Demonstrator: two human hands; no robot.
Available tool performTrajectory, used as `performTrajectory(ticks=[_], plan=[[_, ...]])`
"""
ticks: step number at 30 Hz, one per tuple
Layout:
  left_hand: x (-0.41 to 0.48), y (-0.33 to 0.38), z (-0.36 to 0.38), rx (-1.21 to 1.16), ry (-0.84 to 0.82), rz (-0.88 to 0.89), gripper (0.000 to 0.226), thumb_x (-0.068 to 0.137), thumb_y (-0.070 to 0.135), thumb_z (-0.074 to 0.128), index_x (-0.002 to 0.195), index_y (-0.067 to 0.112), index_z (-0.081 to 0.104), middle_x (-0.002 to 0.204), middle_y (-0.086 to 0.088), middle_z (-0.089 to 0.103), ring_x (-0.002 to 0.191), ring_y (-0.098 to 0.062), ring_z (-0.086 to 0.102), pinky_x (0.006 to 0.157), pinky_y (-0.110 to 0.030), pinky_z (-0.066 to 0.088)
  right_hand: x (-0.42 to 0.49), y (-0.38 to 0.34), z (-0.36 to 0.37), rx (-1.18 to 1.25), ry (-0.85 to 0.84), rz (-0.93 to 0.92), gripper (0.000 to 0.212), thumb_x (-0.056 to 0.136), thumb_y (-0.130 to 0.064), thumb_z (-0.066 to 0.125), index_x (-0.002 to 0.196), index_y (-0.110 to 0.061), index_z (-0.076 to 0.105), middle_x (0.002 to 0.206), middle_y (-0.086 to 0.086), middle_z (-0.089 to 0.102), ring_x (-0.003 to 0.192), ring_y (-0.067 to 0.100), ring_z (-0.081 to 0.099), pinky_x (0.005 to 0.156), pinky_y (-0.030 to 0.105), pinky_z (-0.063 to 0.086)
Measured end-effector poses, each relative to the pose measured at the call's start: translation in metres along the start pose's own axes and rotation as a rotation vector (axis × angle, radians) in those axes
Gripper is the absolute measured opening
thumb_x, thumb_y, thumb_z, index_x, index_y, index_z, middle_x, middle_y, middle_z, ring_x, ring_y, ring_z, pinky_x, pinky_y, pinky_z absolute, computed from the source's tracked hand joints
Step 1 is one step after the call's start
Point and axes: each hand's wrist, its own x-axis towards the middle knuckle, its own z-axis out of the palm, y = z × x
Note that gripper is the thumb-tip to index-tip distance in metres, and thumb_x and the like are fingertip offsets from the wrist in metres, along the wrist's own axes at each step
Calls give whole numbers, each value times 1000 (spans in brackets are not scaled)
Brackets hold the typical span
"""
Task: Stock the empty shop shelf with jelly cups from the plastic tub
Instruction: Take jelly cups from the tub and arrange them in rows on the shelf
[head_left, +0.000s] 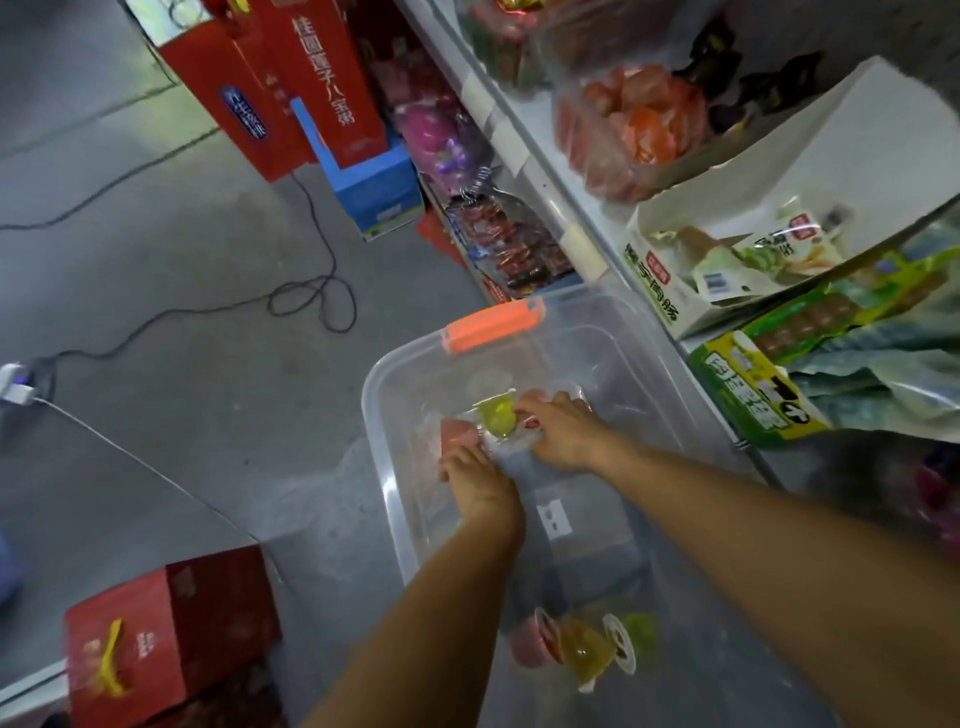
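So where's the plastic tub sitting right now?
In the head view the plastic tub sits on the floor at lower centre, beside the shelves on its right, its orange latch at the far end.

This is a small shop. Right of the right hand (566, 436), white shelving (540, 171) carries bagged snacks (639, 124) and open display cartons (670, 296). Red gift boxes (322, 78) stand on the concrete floor (156, 260) far beyond it.

The plastic tub (371, 415) stands on the floor (208, 249), just left of the shop shelf (550, 208). Inside it, the far jelly cups (496, 415) lie toward the far end, with the left hand (480, 488) and right hand (563, 434) at them. The near jelly cups (582, 644) lie at the near end. A cable (311, 301) lies on the floor left of the tub.
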Motion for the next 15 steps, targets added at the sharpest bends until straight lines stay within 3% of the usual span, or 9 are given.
performTrajectory(ticks=[4, 8, 13, 15], plan=[[6, 0, 10, 0, 29, 15, 44, 101, 22, 43, 143, 10, 43, 138, -14, 45, 123, -33, 44, 93, -36, 43, -5, 7, 9, 69, -44, 9, 42, 82, -21, 48, 120, -38, 50, 127, 11, 52, 114, 34, 49, 96, 35, 43], [-5, 6, 11, -97, 45, 40, 43, 101, 28, 43, 143, 19, 42, 138, -16, 41, 124, -36, 40, 91, -38, 41, -28, 11, 25, 100, -21, 63, 31, 82, -31, 58, 112, -38, 55, 125, 8, 55, 113, 32, 51, 95, 33, 43], [-41, 2, 5, -333, 66, 170, 39, 98, 22, 46, 136, 19, 41, 130, -19, 48, 122, -37, 46, 93, -46, 48, -74, 19, 39, 233, -5, 109, 48, 81, -20, 69, 122, -31, 46, 109, -4, 56, 106, 25, 58, 80, 26, 46], [-62, -5, 3, -510, 19, 240, 40, 98, 22, 47, 136, 18, 37, 130, -20, 51, 122, -38, 47, 97, -47, 46, -100, 16, 39, 274, -33, 115, 59, 74, -16, 75, 119, -35, 42, 111, 2, 59, 101, 27, 61, 81, 34, 54]])
